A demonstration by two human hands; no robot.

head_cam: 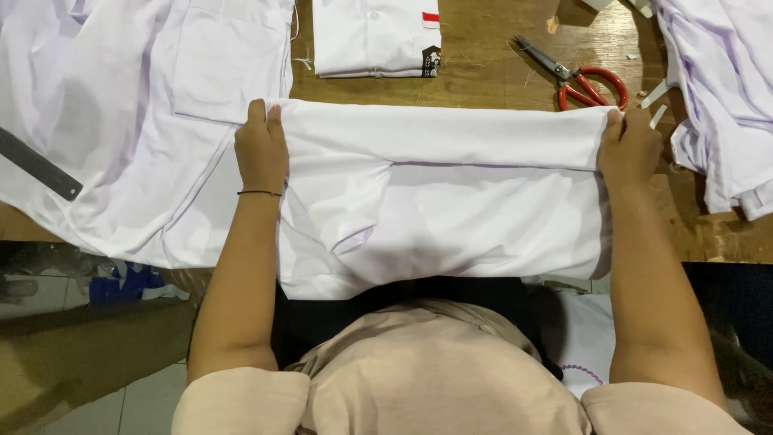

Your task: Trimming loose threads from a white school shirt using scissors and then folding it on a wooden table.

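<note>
Hands pinching folded white cotton shirt (443, 193) at both ends: left hand (261, 149), right hand (630, 149). Keep fold edge taut, level, square to wooden bench (483, 72); avoid red-handled scissors (576, 76).

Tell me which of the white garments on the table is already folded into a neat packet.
The small folded shirt at the far edge, with a red patch; the others lie spread or heaped.

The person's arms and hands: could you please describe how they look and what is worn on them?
Both arms are bare from short beige sleeves down. The left hand has a thin dark band around its wrist. The right hand shows no band, ring or glove.
</note>
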